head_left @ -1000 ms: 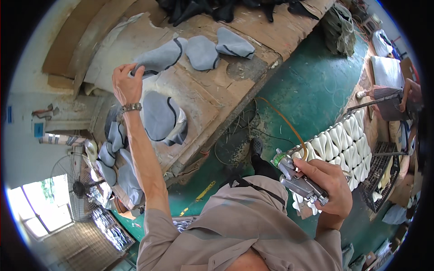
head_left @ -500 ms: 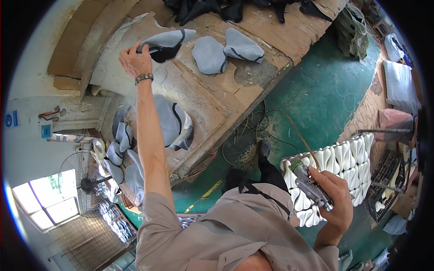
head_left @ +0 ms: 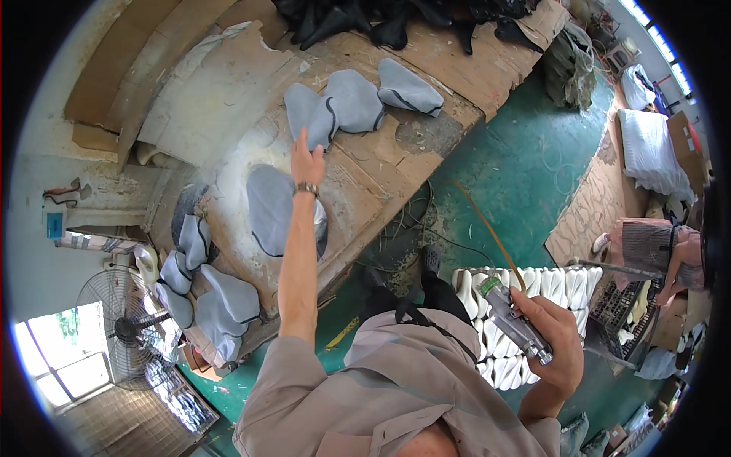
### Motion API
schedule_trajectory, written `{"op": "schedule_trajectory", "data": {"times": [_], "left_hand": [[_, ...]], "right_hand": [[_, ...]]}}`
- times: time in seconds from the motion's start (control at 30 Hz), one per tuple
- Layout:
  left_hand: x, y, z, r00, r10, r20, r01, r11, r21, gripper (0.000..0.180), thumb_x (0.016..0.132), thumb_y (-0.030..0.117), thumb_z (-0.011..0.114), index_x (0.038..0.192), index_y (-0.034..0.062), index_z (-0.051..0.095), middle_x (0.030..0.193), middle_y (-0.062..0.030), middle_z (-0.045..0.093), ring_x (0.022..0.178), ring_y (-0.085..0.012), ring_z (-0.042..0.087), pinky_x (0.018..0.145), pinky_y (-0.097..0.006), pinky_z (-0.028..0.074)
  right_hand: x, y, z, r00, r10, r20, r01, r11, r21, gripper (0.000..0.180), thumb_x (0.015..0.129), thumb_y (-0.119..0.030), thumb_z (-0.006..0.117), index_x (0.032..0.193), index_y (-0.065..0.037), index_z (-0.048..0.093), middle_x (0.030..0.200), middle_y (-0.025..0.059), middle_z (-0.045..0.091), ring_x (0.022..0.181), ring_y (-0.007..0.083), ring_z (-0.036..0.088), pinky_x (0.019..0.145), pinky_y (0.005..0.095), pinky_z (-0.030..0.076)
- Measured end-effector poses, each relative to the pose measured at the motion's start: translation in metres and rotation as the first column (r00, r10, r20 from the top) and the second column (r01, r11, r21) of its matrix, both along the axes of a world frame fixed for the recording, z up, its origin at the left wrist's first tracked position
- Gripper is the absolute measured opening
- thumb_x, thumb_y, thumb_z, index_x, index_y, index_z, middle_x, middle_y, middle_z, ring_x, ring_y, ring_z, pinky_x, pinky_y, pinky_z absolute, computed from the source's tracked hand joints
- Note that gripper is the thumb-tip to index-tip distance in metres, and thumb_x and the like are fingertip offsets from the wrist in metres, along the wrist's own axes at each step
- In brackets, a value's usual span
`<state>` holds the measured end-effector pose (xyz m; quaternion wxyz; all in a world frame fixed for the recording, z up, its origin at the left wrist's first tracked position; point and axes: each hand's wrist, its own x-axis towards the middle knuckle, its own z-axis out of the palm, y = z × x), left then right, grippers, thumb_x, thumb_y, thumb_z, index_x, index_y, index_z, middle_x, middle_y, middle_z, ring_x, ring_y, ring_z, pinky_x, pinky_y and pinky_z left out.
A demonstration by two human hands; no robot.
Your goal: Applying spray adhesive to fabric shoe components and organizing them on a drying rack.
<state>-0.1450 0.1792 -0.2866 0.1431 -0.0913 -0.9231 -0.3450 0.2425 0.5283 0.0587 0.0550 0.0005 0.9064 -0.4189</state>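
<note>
My left hand (head_left: pixel 307 164) reaches over the workbench with its fingers stretched out. Its fingertips overlap the lower edge of a grey saddle-shaped cover (head_left: pixel 308 110) with dark edging; whether they touch it I cannot tell. Two more such covers (head_left: pixel 355 99) (head_left: pixel 407 85) lie in a row to its right. Below my hand, partly behind my forearm, a larger grey piece (head_left: pixel 269 206) rests on a whitish, residue-coated patch of the bench. On the right, my right hand (head_left: pixel 560 335) is closed around a metal spray gun (head_left: pixel 514 320) with a green ring and an orange-brown hose (head_left: pixel 487 225).
Cardboard covers the bench (head_left: pixel 388 164), with black saddle-shaped pieces (head_left: pixel 392 27) along its far side. More grey pieces (head_left: pixel 228 297) and a fan (head_left: pixel 126 327) are at left. White saddle-shaped pieces (head_left: pixel 560 286) fill a rack at right. Another person (head_left: pixel 659 255) is at the far right.
My left hand has moved right and nearer, and the grey cover it held now lies beside the other two. The spray gun stays in my right hand. Another person has come into view.
</note>
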Motion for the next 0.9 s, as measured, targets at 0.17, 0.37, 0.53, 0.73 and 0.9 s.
{"op": "schedule_trajectory", "data": {"times": [0.17,0.37,0.53,0.73,0.9], "left_hand": [[0.105,-0.066,0.062,0.999,-0.047,-0.025,0.047,0.999,0.016,0.043,0.083,0.01,0.074,0.126,0.0062,0.067,0.132,-0.0176,0.063,0.123,-0.037,0.057,0.105,-0.046,0.044],[0.185,-0.168,0.069,0.958,0.281,-0.049,-0.284,0.956,-0.071,0.039,0.08,0.011,0.079,0.118,0.0059,0.07,0.126,-0.0138,0.065,0.12,-0.0356,0.057,0.1,-0.047,0.046],[0.255,-0.233,0.045,0.911,0.311,0.27,-0.369,0.908,0.198,0.021,0.087,0.015,0.074,0.106,0.0065,0.074,0.1,-0.0128,0.074,0.09,-0.0321,0.071,0.082,-0.041,0.055],[0.351,-0.257,0.004,0.792,0.069,0.607,-0.22,0.959,0.179,0.024,0.087,0.026,0.073,0.104,0.0084,0.076,0.096,-0.0145,0.076,0.091,-0.0333,0.072,0.081,-0.043,0.056],[0.428,-0.263,-0.081,0.571,0.033,0.82,-0.165,0.983,0.076,0.022,0.085,0.031,0.073,0.095,0.0127,0.079,0.093,-0.0146,0.076,0.092,-0.0357,0.072,0.083,-0.044,0.057]], "right_hand": [[0.002,-0.07,0.018,0.999,0.031,-0.032,-0.03,0.999,0.031,0.06,0.07,-0.008,0.067,0.129,0.004,0.065,0.088,0.0154,0.068,0.073,0.032,0.069,0.064,0.0358,0.053],[-0.01,-0.147,0.045,0.974,0.199,-0.105,-0.191,0.978,0.084,0.059,0.075,-0.021,0.073,0.127,0.006,0.065,0.083,0.0143,0.068,0.07,0.0268,0.069,0.064,0.0343,0.053],[-0.046,-0.209,0.066,0.908,0.377,-0.181,-0.337,0.916,0.216,0.057,0.075,-0.015,0.073,0.127,0.007,0.065,0.08,0.0131,0.067,0.068,0.0259,0.068,0.063,0.0331,0.051],[-0.054,-0.248,0.076,0.898,0.354,-0.262,-0.228,0.882,0.413,0.049,0.075,-0.013,0.073,0.119,0.007,0.069,0.077,0.0143,0.066,0.066,0.0257,0.065,0.061,0.0299,0.048],[-0.05,-0.274,0.086,0.883,0.458,-0.103,-0.384,0.83,0.404,0.046,0.076,-0.005,0.072,0.121,0.006,0.069,0.078,0.0145,0.066,0.067,0.0282,0.066,0.061,0.0337,0.049]]}}
